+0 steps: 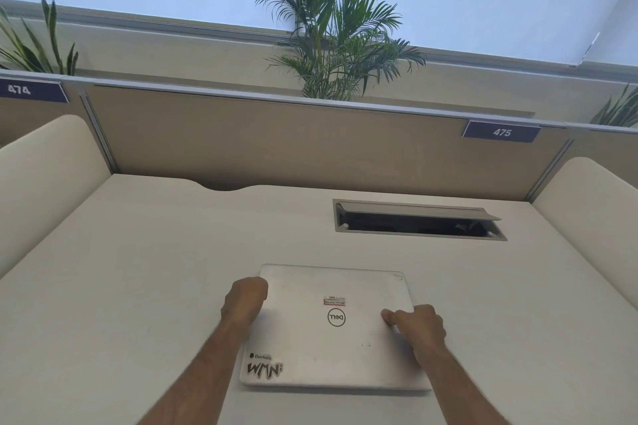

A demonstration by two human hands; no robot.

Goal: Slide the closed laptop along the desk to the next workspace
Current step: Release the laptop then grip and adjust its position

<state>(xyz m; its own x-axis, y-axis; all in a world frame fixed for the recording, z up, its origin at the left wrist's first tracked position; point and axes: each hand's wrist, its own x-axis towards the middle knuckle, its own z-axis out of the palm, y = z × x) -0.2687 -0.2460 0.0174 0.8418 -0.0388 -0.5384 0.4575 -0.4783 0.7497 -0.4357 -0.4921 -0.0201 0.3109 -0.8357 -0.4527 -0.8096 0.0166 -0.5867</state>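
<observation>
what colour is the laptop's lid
Silver, with a black round logo in the middle; the laptop shows best in the head view.

Laptop (331, 331) lid: silver, matt, metal-look, smooth; glossy paper-like stickers on it. Desk (138, 269) top: cream, matt, smooth laminate look. Back partition (276, 141): tan, cloth-like weave, edged with a grey metal-look rail. Cable hatch (417, 219): grey brushed-metal look flap and frame. Side dividers (45, 166): cream, smooth, matt.
</observation>
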